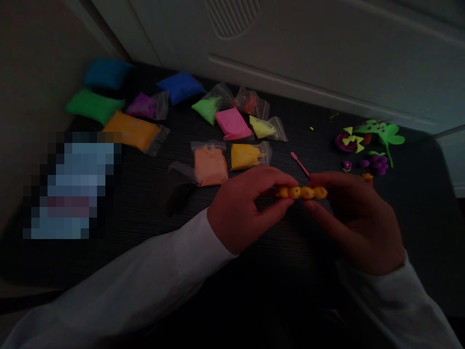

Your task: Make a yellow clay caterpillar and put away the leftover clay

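Pinching the yellow row (308,193) right of frame centre with left hand (243,206) and right hand (363,223), press lightly to avoid dents.

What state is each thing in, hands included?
Left hand, pinching the yellow segmented piece
Right hand, pinching it too
Yellow segmented piece, segments touching in a row
Pink tool, lying on the table
Peach bag, filled, seal unclear
Orange bag, filled, lying flat
Purple balls, mostly clustered
Pixelated object, state hidden
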A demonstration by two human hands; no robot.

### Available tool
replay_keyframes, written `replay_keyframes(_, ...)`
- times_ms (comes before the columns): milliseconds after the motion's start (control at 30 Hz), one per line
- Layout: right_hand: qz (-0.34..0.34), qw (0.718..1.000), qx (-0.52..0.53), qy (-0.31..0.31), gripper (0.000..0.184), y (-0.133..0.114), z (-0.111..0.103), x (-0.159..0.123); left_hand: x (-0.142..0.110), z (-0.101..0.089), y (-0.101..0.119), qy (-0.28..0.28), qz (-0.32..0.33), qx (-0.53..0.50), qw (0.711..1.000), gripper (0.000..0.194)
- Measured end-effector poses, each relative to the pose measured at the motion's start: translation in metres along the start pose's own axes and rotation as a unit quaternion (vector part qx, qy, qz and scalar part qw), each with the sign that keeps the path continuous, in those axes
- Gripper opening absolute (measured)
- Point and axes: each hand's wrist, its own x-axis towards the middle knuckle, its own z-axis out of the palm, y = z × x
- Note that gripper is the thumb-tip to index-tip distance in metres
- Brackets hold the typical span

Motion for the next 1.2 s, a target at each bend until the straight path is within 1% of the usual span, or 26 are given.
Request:
replay_keyframes(100, -0.003, 1.000, 0.014, 0.016, 0.042, -0.0013, -0.0018, -0.0001, 0.0004, -0.0007, -0.0003, 0.002, -0.013, -0.028, 1.000, 0.020)
replay_keyframes(333, -0.003, 0.998, 0.038, 0.055, 0.028, -0.0023, -0.0038, 0.0009, 0.0000, 0.0000, -0.0014, 0.015, -0.027, -0.054, 0.998, 0.021)
replay_keyframes(533, -0.006, 0.998, 0.016, 0.058, 0.026, -0.0007, -0.0032, 0.0003, -0.0001, 0.0001, -0.0021, 0.012, -0.030, -0.060, 0.998, 0.021)
replay_keyframes(700, -0.008, 0.999, 0.005, 0.050, 0.025, -0.0006, -0.0039, -0.0003, 0.0002, -0.0007, -0.0031, 0.009, -0.025, -0.040, 0.999, 0.021)
replay_keyframes(833, -0.013, 0.999, -0.022, 0.044, 0.024, -0.0013, -0.0047, 0.0001, 0.0007, -0.0006, -0.0020, 0.006, -0.021, -0.022, 1.000, 0.020)
replay_keyframes(967, -0.024, 0.998, -0.042, 0.040, 0.025, -0.0019, -0.0058, 0.0007, 0.0012, -0.0007, 0.0000, 0.011, -0.012, 0.014, 1.000, 0.019)
replay_keyframes(1067, -0.020, 0.998, -0.046, 0.032, 0.025, -0.0018, -0.0060, 0.0003, 0.0013, -0.0011, 0.0007, 0.013, -0.004, 0.039, 0.999, 0.018)
replay_keyframes(1200, -0.008, 0.998, -0.050, 0.048, 0.023, -0.0019, -0.0048, -0.0005, 0.0010, -0.0012, -0.0001, 0.012, -0.003, 0.051, 0.999, 0.019)
